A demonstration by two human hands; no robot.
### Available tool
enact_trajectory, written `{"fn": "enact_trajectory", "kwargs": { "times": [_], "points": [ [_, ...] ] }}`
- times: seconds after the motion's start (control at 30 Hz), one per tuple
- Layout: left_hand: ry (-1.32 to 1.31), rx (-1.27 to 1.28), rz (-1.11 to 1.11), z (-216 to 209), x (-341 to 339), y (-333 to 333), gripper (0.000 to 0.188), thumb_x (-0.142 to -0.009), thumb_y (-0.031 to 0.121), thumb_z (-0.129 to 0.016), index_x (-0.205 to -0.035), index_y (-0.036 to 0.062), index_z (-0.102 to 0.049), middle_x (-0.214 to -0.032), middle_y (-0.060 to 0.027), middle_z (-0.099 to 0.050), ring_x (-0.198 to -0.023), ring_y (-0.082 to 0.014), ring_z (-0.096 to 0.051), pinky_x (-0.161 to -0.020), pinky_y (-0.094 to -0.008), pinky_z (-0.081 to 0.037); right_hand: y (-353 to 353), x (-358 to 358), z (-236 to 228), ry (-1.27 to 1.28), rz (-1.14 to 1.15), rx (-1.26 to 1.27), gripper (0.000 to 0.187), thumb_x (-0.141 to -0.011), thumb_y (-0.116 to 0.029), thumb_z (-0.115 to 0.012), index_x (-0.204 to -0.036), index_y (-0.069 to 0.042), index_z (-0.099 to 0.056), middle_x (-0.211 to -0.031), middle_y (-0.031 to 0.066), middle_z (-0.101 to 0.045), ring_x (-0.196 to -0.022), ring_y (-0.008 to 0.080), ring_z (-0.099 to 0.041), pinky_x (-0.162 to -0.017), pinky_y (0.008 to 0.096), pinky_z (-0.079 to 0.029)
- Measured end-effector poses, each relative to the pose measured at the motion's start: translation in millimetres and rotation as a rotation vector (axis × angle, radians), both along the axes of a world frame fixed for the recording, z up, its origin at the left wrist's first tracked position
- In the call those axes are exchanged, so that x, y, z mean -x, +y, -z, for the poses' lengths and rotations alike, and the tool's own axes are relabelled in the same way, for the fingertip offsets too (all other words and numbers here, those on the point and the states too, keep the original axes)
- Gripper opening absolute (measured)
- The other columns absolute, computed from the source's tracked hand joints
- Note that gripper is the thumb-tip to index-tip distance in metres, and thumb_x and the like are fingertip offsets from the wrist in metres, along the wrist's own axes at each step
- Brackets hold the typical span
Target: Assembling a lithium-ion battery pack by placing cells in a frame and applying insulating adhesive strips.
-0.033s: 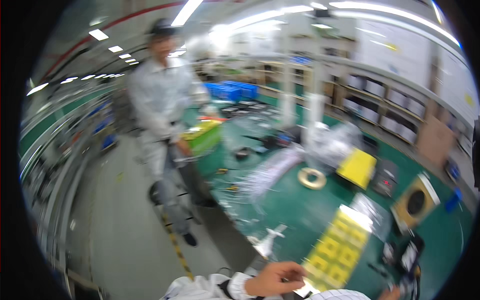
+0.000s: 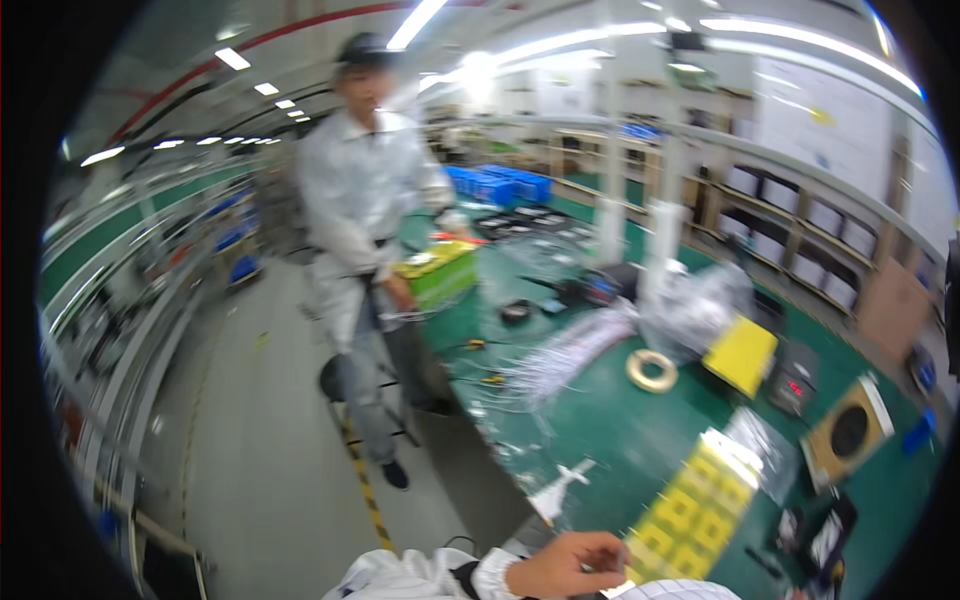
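My left hand, in a white sleeve with a dark band at the wrist, is at the lower edge with its fingers bent and drawn together. Its fingertips are at the near left corner of a long panel with rows of yellow squares and a shiny far end. Whatever the fingers pinch is too small to make out. Of my right hand only a sliver shows at the lower right edge; its fingers are hidden. Close to it are a black device with a white label and a thin dark tool.
On the green bench are a tape roll, a bundle of white wires, a yellow box, a device with a red display and a wooden-framed fan-like unit. A co-worker holds a green-and-yellow block.
The whole view has swung a little to the left, so the bench and co-worker appear further right, and it is less blurred. My left hand stays by the panel's corner. Less of my right hand shows.
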State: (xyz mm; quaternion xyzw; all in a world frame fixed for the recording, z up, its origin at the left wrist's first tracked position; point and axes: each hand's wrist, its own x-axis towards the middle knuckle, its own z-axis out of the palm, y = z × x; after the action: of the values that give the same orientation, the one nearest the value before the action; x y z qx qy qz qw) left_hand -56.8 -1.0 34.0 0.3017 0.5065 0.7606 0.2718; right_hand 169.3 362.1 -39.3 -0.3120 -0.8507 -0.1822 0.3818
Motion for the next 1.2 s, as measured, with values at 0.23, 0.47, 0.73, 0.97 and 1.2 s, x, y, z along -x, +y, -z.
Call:
{"fn": "enact_trajectory", "kwargs": {
  "times": [0.23,0.47,0.73,0.97,1.2],
  "points": [
    [-0.223,0.128,0.034,-45,-13,-11,0.021,-0.081,0.007,-0.085,-0.088,0.0005,-0.066,-0.072,-0.0021,-0.068,-0.063,-0.0079,-0.063,-0.055,-0.0258,-0.047,-126,27,-116,0.301,-0.661,0.597,0.031,-0.08,0.003,-0.068,-0.111,0.003,-0.065,-0.106,0.022,-0.067,-0.095,0.0411,-0.065,-0.085,0.0457,-0.053],
    [0.383,0.265,0.113,-42,-16,1,0.014,-0.09,0.009,-0.07,-0.096,-0.0036,-0.068,-0.082,-0.016,-0.07,-0.074,-0.0179,-0.069,-0.064,-0.0348,-0.054,-189,98,-127,-0.013,-1.239,0.315,0.028,-0.099,-0.025,-0.061,-0.116,-0.002,-0.063,-0.081,0.0166,-0.065,-0.068,0.0321,-0.062,-0.065,0.0408,-0.05],
    [0.877,0.089,0.103,-36,2,-14,0.019,-0.08,0.012,-0.077,-0.093,-0.0001,-0.07,-0.079,-0.0144,-0.071,-0.069,-0.0291,-0.071,-0.06,-0.0385,-0.054,-199,85,-159,-0.096,-1.161,0.827,0.021,-0.086,-0.018,-0.065,-0.098,-0.002,-0.072,-0.09,0.0145,-0.071,-0.079,0.0341,-0.068,-0.07,0.042,-0.051],
    [0.446,0.144,0.269,-26,6,-16,0.022,-0.073,0.001,-0.083,-0.094,0.0,-0.074,-0.08,-0.0093,-0.072,-0.067,-0.0153,-0.068,-0.056,-0.0251,-0.05,-207,84,-179,-0.155,-1.234,0.781,0.024,-0.085,-0.016,-0.067,-0.103,-0.001,-0.069,-0.099,0.0127,-0.069,-0.087,0.0297,-0.067,-0.076,0.0403,-0.052],
    [0.647,0.079,0.075,-31,8,-8,0.016,-0.073,0.001,-0.083,-0.084,0.0036,-0.072,-0.077,-0.0084,-0.071,-0.06,-0.0183,-0.065,-0.052,-0.0266,-0.046,-198,96,-171,-0.043,-1.135,0.626,0.028,-0.086,-0.017,-0.07,-0.106,0.002,-0.068,-0.097,0.0165,-0.068,-0.084,0.0344,-0.067,-0.071,0.0435,-0.053]
  ]
}}
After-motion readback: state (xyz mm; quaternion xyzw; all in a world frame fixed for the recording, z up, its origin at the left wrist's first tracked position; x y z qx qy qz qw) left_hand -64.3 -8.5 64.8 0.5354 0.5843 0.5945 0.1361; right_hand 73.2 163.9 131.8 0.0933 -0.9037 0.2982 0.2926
